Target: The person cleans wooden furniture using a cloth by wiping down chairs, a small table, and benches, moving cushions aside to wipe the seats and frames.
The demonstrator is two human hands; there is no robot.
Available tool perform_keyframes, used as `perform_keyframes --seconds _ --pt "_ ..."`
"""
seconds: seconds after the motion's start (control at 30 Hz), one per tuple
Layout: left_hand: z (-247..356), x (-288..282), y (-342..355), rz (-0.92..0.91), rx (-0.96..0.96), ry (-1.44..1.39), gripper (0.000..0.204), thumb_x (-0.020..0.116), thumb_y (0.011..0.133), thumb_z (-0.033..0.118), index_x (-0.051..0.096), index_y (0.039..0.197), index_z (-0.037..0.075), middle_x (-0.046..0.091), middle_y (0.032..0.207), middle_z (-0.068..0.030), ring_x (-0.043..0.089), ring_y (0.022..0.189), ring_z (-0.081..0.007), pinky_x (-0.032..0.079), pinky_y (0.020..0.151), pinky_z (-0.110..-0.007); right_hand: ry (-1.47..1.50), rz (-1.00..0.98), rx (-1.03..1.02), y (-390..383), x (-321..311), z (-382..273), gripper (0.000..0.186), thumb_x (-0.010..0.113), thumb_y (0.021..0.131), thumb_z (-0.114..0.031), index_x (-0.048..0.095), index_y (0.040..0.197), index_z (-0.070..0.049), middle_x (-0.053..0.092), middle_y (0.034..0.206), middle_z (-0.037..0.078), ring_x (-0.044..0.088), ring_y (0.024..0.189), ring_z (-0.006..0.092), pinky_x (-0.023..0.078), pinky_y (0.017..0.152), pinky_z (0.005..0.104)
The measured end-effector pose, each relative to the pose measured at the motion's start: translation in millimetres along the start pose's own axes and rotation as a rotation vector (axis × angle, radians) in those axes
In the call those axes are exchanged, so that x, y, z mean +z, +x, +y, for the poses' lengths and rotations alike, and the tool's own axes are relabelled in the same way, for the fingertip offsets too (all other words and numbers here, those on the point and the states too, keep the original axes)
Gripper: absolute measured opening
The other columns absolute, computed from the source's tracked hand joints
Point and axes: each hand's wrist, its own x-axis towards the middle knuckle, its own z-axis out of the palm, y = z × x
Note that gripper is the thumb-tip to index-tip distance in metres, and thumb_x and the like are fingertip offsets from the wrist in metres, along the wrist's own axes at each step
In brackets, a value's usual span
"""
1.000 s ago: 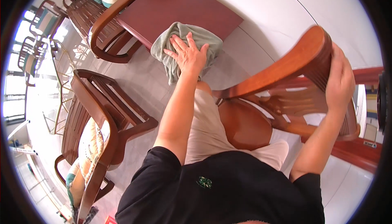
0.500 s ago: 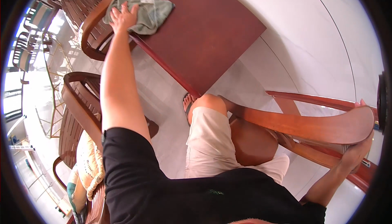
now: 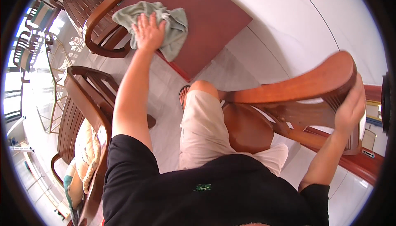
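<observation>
My left hand [image 3: 149, 32] lies flat with fingers spread on a crumpled grey-green cloth [image 3: 176, 24]. The cloth rests on the dark red-brown top of a wooden table [image 3: 218, 14], close to its left edge and hanging slightly over it. On the right, a brown wooden chair [image 3: 288, 89] with a broad curved rail stands tilted beside my legs. My right hand [image 3: 350, 106] is closed around the far end of that rail; its fingertips are partly hidden behind the wood. The chair's rounded seat [image 3: 248, 129] is next to my knee.
A slatted wooden armchair [image 3: 109, 16] stands against the table's left side. Another armchair [image 3: 76, 129] with a cream cushion [image 3: 87, 154] is near my left arm. A white wall [image 3: 284, 24] rises behind the table. Red-brown wooden furniture [image 3: 361, 164] sits beyond the chair.
My left hand and the cloth have slid right and nearer along the tabletop. The chair rail in my right hand has risen and swung further from me. The view has shifted a little.
</observation>
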Motion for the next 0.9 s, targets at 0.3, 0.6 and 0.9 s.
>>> perform_keyframes --seconds 0.3,0.6,0.9 --pt "137 -84 -172 -0.006 0.325 -0.373 0.064 0.069 0.092 0.032 0.049 0.15 0.012 0.038 0.161 -0.0244 0.032 0.152 -0.0396 0.023 0.125 -0.058 -0.078 -0.158 0.101 15 -32 -18 0.042 0.042 0.114 -0.035 0.069 0.124 -0.004 0.074 0.116 0.014 0.07 0.111 0.0315 0.051 0.097 0.0352" --pt "27 -57 -106 -0.001 0.016 -0.437 0.064 0.062 0.099 0.049 0.052 0.152 0.015 0.034 0.165 -0.0244 0.033 0.151 -0.0412 0.025 0.125 -0.054 0.149 -0.581 -0.092 14 -58 52 0.077 0.069 0.091 -0.061 0.058 0.129 0.005 0.069 0.103 0.02 0.068 0.095 0.0312 0.052 0.088 0.0388" --pt "-43 16 102 -0.11 -0.192 -0.012 0.075 0.038 0.102 0.068 0.041 0.159 0.02 0.031 0.165 -0.0275 0.028 0.154 -0.0445 0.016 0.124 -0.064 0.139 -0.579 -0.054 -4 -70 101 0.082 0.074 0.081 -0.049 0.054 0.135 0.009 0.064 0.119 0.02 0.064 0.105 0.0308 0.049 0.096 0.04"
